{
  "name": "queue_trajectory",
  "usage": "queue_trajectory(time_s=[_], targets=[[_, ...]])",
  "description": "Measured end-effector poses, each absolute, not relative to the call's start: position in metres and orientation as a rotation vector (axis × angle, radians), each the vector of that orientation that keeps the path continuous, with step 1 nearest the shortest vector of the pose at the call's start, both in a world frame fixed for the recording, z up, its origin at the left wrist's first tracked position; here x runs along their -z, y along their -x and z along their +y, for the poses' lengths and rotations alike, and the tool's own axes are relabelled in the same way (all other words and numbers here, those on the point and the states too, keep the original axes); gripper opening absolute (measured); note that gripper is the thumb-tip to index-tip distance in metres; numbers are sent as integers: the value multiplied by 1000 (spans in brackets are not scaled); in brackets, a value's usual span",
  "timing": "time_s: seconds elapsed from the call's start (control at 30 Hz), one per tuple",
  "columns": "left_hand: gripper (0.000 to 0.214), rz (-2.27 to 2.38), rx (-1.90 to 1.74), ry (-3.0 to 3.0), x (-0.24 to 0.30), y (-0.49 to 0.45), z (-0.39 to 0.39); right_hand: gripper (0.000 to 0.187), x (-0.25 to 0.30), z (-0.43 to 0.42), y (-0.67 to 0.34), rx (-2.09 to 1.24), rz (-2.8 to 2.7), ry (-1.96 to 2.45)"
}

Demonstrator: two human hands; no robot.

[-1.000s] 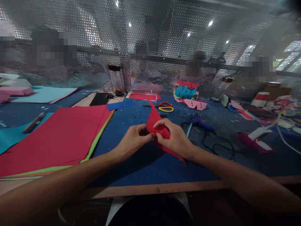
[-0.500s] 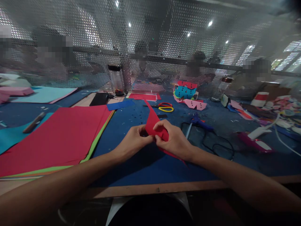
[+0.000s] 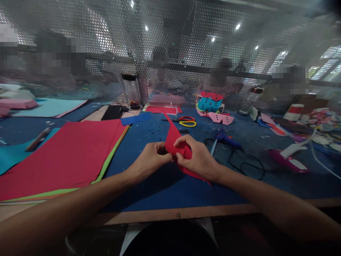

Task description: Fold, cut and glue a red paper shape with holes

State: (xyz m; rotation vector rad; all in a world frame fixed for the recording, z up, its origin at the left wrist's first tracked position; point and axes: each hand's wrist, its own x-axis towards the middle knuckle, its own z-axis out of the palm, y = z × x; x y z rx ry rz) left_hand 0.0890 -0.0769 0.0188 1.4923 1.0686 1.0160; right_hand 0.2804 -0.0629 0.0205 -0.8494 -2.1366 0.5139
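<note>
A piece of red paper point(image 3: 174, 137), curved and pointed at its upper end, is held up over the blue table by both hands. My left hand point(image 3: 153, 156) is closed, its thumb and fingers pinching the paper's left edge. From the other side my right hand point(image 3: 198, 156) grips the same paper, thumb in front and index finger bent over it. The paper's lower end hangs below my right wrist. Behind it on the table lie scissors point(image 3: 188, 123) with red and yellow handles. A blue glue gun point(image 3: 229, 139) rests to the right of my right hand.
Red paper sheets point(image 3: 64, 153) lie stacked over green ones at left, with a knife point(image 3: 38, 139) beyond. Pink cut paper point(image 3: 221, 118) and a glass jar point(image 3: 131, 90) stand at the back. A purple tool point(image 3: 289, 163) and cords lie right. A perforated metal screen point(image 3: 181, 42) closes off the far side.
My right thumb has shifted slightly on the red paper. Both hands otherwise stay in nearly the same place, still gripping it.
</note>
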Motion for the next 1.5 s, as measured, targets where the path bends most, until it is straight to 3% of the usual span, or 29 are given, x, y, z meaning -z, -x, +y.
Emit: queue_trajectory(time_s=[0.63,0.93,1.5], targets=[[6,982,-1025,-1407,-24,-89,-80,24,-23,-58,-284,-590,-2068,871],[22,1039,-1027,-1477,-21,-87,-78,23,-20,-55,-284,-637,-2043,860],[17,982,-944,-1386,-22,-87,-78,21,-20,-52,-287,-644,-2050,821]])
